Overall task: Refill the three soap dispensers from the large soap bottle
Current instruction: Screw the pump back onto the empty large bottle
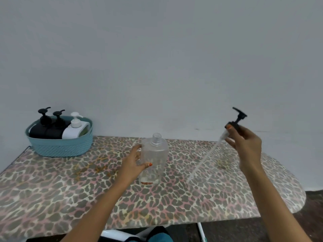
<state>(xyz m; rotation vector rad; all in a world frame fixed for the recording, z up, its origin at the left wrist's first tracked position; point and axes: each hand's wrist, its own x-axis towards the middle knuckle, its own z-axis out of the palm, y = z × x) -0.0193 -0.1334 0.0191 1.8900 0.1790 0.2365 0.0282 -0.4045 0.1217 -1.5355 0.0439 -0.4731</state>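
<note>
Holding the clear bottle (153,159) upright at mid-desk, our left hand (135,163) wraps its left side, thumb across the front. Our right hand (244,144) pinches the black pump head (236,119), lifted clear to the right; its dip tube (204,159) slants down-left toward the desk (52,189), its tip well apart from the open neck. The bottle's long axis is vertical and looks nearly empty. Far left, a teal basket (61,147) holds three dispensers: two black (44,128), one white dispenser (75,129), all pumps on. The left hand is nearer them. We count one clear bottle, one loose pump, one basket.
</note>
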